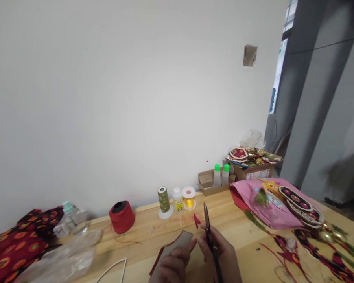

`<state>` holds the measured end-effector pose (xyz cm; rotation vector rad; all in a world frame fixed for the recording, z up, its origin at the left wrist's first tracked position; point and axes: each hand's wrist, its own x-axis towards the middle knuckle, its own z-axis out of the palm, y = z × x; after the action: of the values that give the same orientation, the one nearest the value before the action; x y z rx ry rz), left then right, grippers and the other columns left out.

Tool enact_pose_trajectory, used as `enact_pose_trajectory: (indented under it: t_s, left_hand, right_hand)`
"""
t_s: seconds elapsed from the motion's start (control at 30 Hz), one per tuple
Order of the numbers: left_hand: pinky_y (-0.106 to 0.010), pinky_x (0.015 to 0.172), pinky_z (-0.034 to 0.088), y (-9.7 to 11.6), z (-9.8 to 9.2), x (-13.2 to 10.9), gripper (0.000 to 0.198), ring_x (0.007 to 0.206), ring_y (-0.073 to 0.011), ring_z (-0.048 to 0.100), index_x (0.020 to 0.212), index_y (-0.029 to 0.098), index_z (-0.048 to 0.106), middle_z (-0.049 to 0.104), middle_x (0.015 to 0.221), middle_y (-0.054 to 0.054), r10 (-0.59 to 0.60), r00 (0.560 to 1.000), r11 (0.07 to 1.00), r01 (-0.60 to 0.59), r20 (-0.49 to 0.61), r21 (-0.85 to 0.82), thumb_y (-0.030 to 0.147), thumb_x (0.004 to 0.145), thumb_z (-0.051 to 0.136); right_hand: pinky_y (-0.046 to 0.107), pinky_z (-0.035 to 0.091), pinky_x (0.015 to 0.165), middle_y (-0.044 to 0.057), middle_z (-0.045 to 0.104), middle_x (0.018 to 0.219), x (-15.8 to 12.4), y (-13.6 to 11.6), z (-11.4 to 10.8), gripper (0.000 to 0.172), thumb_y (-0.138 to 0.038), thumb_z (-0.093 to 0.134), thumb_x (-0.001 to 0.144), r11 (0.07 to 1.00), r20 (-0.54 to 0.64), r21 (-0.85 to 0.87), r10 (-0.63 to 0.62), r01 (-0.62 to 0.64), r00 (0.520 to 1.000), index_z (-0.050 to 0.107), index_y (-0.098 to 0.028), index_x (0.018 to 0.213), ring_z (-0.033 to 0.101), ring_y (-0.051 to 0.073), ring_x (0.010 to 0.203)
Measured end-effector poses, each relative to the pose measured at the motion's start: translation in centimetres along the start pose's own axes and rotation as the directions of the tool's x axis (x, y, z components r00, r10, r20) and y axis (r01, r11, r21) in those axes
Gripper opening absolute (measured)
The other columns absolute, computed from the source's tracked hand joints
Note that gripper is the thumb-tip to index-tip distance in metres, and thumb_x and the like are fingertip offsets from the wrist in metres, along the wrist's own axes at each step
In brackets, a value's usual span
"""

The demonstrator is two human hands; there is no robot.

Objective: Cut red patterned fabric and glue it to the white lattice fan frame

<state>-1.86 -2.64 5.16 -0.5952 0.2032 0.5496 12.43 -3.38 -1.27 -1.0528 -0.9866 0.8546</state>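
Observation:
My left hand (173,268) is closed around a grey flat piece with a dark red edge (183,238), tilted up over the table. Close beside it, my right hand (224,251) grips a pair of dark scissors (207,220), blades pointing up and away from me. The two hands' fingertips nearly meet between the piece and the scissors. A small crimson scrap (196,221) lies on the wood just beyond the blades. Part of the grey piece is hidden behind my left fingers, and the scissor handles are mostly covered by my right hand.
Along the wall stand a red thread cone (122,217), a green thread cone (163,200), a glue bottle (178,200) and a yellow spool (189,198). Boxes (214,190) sit farther right. A pink bag (262,196) with tasselled ornaments lies right; patterned cloth (14,251) and plastic lie left.

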Motion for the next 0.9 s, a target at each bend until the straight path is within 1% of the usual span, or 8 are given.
enact_pose_trajectory:
  t_s: [0.17, 0.3, 0.37, 0.47, 0.57, 0.67, 0.8, 0.9]
  left_hand:
    - [0.001, 0.027, 0.030, 0.0, 0.3, -0.2, 0.042, 0.030, 0.0041, 0.037, 0.117, 0.008, 0.038, 0.037, 0.054, 0.009, 0.106, 0.992, 0.984, -0.094, -0.074, 0.154, -0.003, 0.077, 0.041]
    - [-0.002, 0.032, 0.035, 0.0, 0.1, 0.4, 0.024, 0.035, 0.0021, 0.041, 0.100, 0.008, 0.051, 0.045, 0.054, 0.005, 0.399, 0.916, 0.795, -0.327, -0.033, 0.511, 0.004, 0.077, 0.047]
    - [-0.007, 0.038, 0.042, 0.1, -0.2, 1.1, 0.020, 0.040, -0.0017, 0.049, 0.093, 0.008, 0.055, 0.053, 0.056, 0.001, 0.549, 0.834, 0.634, -0.462, 0.059, 0.620, 0.006, 0.073, 0.055]
    - [-0.016, 0.050, 0.050, 0.4, -0.7, 2.1, 0.042, 0.055, -0.0098, 0.060, 0.095, 0.013, 0.054, 0.065, 0.071, -0.004, 0.711, 0.640, 0.282, -0.638, 0.291, 0.717, 0.008, 0.057, 0.071]
    - [-0.024, 0.055, 0.053, 0.7, -1.1, 2.6, 0.063, 0.067, -0.0164, 0.064, 0.102, 0.018, 0.048, 0.069, 0.081, -0.005, 0.780, 0.452, -0.001, -0.691, 0.432, 0.723, 0.014, 0.047, 0.078]
    - [-0.028, 0.055, 0.054, 0.6, -1.1, 2.5, 0.062, 0.068, -0.0195, 0.064, 0.099, 0.016, 0.048, 0.070, 0.078, -0.006, 0.806, 0.350, -0.146, -0.666, 0.478, 0.732, 0.021, 0.045, 0.078]
    - [-0.030, 0.056, 0.055, -0.1, -0.8, 2.2, 0.058, 0.069, -0.0213, 0.065, 0.093, 0.012, 0.050, 0.071, 0.077, -0.008, 0.785, 0.372, -0.186, -0.621, 0.495, 0.762, 0.023, 0.043, 0.079]
    - [-0.028, 0.055, 0.054, -0.5, -0.6, 2.1, 0.055, 0.066, -0.0204, 0.065, 0.090, 0.013, 0.051, 0.071, 0.073, -0.006, 0.792, 0.347, -0.211, -0.617, 0.503, 0.758, 0.024, 0.043, 0.078]
  right_hand:
    - [0.017, 0.038, 0.040, -0.001, 0.054, 0.064, 0.0, 0.0, -0.3, 0.036, -0.042, 0.062, 0.068, 1.000, 0.001, -0.007, 0.018, -0.018, 1.000, 0.059, -0.018, 0.095, 0.045, 0.009, 0.048]
    - [0.017, 0.034, 0.036, -0.002, 0.051, 0.061, -0.1, -0.4, -0.3, 0.042, -0.046, 0.063, 0.064, 0.997, -0.014, 0.009, 0.079, -0.079, 0.997, 0.059, -0.017, 0.094, 0.040, 0.006, 0.042]
    - [0.017, 0.032, 0.035, -0.002, 0.050, 0.061, -0.1, -0.6, -0.3, 0.046, -0.048, 0.063, 0.064, 0.993, -0.008, 0.021, 0.116, -0.116, 0.993, 0.057, -0.017, 0.097, 0.038, 0.006, 0.041]
    - [0.018, 0.030, 0.035, -0.002, 0.047, 0.060, 0.1, -1.0, -0.6, 0.046, -0.048, 0.057, 0.068, 0.991, 0.059, -0.012, 0.131, -0.131, 0.990, 0.055, -0.015, 0.100, 0.035, 0.006, 0.041]
    - [0.019, 0.031, 0.042, -0.003, 0.043, 0.058, 0.4, -2.1, -1.5, 0.032, -0.037, 0.057, 0.069, 0.981, 0.202, -0.191, 0.001, 0.039, 0.979, 0.058, -0.014, 0.091, 0.036, 0.008, 0.046]
    - [0.021, 0.032, 0.048, -0.003, 0.046, 0.059, 0.6, -4.0, -2.7, 0.019, -0.026, 0.066, 0.062, 0.813, 0.378, -0.473, -0.161, 0.340, 0.912, 0.060, -0.016, 0.077, 0.041, 0.010, 0.052]
    - [0.022, 0.031, 0.050, -0.001, 0.055, 0.062, 0.9, -6.0, -4.5, 0.026, -0.029, 0.072, 0.058, 0.473, 0.530, -0.688, -0.191, 0.551, 0.826, 0.061, -0.019, 0.080, 0.048, 0.012, 0.055]
    - [0.022, 0.030, 0.049, 0.000, 0.058, 0.063, 1.1, -6.8, -5.5, 0.027, -0.036, 0.070, 0.060, 0.299, 0.602, -0.725, -0.162, 0.620, 0.782, 0.061, -0.020, 0.080, 0.050, 0.013, 0.055]
